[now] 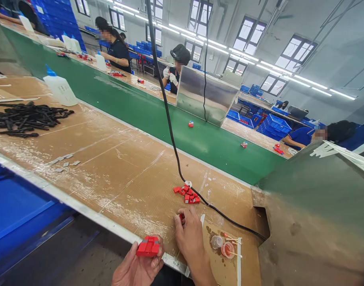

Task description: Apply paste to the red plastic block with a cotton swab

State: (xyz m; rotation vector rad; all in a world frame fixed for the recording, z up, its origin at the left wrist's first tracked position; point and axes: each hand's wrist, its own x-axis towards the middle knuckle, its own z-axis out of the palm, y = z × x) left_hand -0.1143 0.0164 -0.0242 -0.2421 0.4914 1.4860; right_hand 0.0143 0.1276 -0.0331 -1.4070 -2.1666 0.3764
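**Head cam: red clips at the bench edge, lots of ways to lose one**

Head view shows the left hand (137, 266) down at the near edge of the bench, fingers curled around a small red plastic block assembly (148, 246), which sits on top of the fingers right over the metal edge strip (80, 208). That's my first worry: it hangs half off the bench, so if the grip loosens it probably drops to the floor instead of onto the board.

The right hand (189, 238) lies knuckles up on the brown cardboard-covered worktop (119, 171), fingertips pinching what looks like one more small red piece (181, 217). Can't tell how firm that pinch is, most of the piece is hidden.

Just beyond the right hand is a loose pile of small red plastic parts (187, 194), and a black cable (170, 127) hanging from above runs right past it and on across the board. A snag on that cable could sweep the pile around, I'd guess.

Right of the hand sit two little round cups (223, 247), one clear and one with reddish stuff, thin sticks laid across them. A sleeve or wrist swing could tip them, and the stain on the board looks like spillage.

Further out: green conveyor belt (158, 115) carrying stray red pieces, a heap of black plastic strips (27, 118), a white squeeze bottle (60, 89), and other people working across the belt.
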